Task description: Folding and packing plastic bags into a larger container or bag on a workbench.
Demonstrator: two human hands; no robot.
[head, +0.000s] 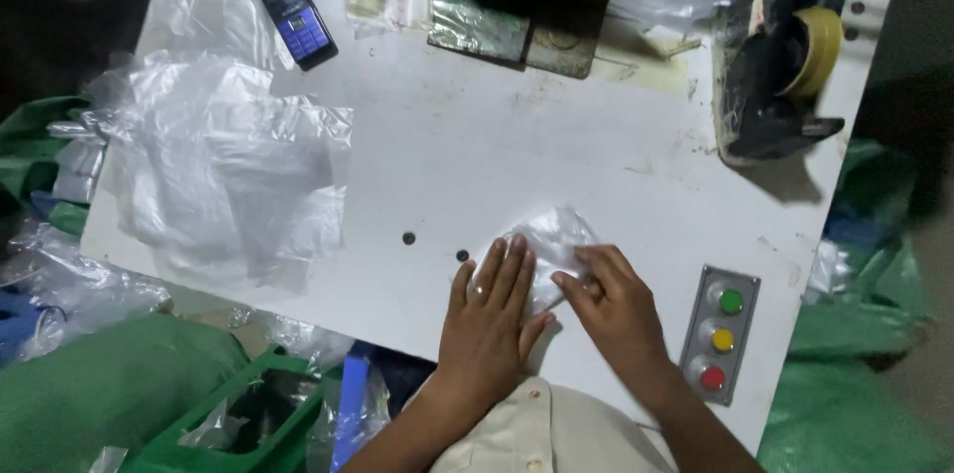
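A small clear plastic bag (553,238) lies on the white table (497,155) near its front edge. My left hand (489,319) rests flat on the bag's left part, fingers together and pointing away from me. My right hand (614,304) presses on the bag's right lower edge with curled fingers. Whether anything is inside the bag cannot be made out.
A heap of clear plastic bags (224,170) covers the table's left side. A dark mobile phone (294,14) lies at the back left. A black tape dispenser (780,56) stands at the back right. A grey panel with green, yellow and red buttons (720,334) sits right of my hands. Green sacks (109,389) surround the table.
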